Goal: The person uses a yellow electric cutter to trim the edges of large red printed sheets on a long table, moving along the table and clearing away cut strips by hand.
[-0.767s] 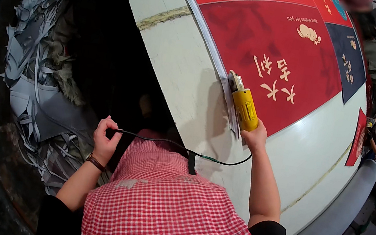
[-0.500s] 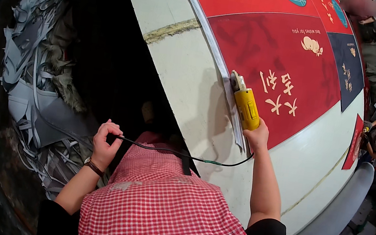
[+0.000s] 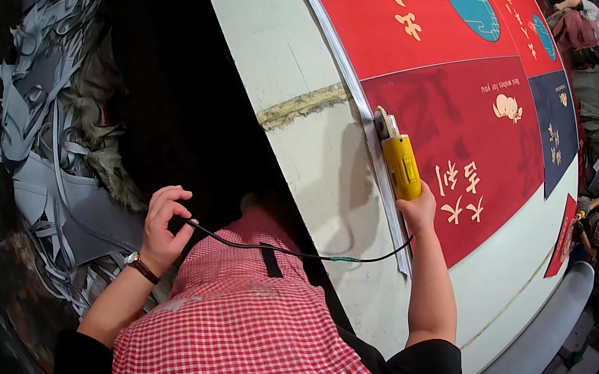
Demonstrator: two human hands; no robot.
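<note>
I look down on a long white work table (image 3: 309, 72) that curves away toward the top of the view, spread with large red printed fabric sheets (image 3: 470, 135) and one dark blue panel (image 3: 556, 125) at the far right. A frayed tan strip (image 3: 304, 105) crosses the bare white band beside the fabric. To my left the floor is dark and heaped with grey offcut scraps (image 3: 50, 142). The table's near rim runs diagonally from upper left to lower right, and another person's hand (image 3: 597, 204) shows at the far right edge.

My right hand (image 3: 418, 211) is wrapped closed around the rear of a yellow handheld electric cutter (image 3: 399, 162), whose head sits right on the pale edge of the red fabric. A thin black power cord (image 3: 290, 251) runs from it across my red-and-white checked apron (image 3: 249, 319) to my left hand (image 3: 164, 225), which is off the table and pinches the cord between thumb and fingertips, the other fingers loosely curled.
</note>
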